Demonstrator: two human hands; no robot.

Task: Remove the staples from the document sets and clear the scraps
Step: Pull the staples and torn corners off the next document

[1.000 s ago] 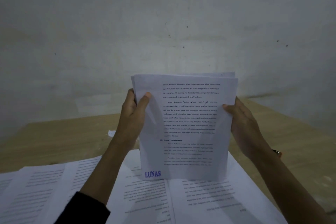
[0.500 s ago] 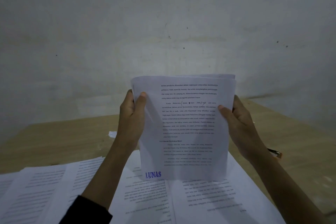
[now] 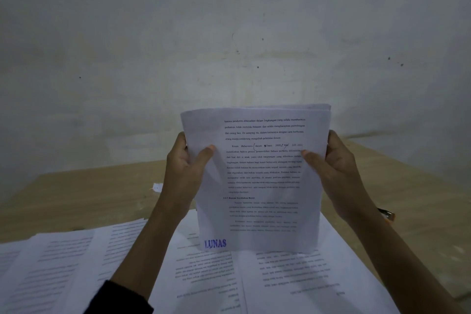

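The document set (image 3: 257, 176) stands upright above the loose sheets (image 3: 293, 278) on the table (image 3: 76, 196), between both hands.

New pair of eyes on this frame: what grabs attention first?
A sheaf of printed pages is held upright in mid-frame, the left hand gripping its left edge and the right hand its right edge. A blue LUNAS stamp stands out at the front page's lower left corner. Below, more printed sheets lie spread over the wooden table, with a small paper scrap beyond the left wrist.
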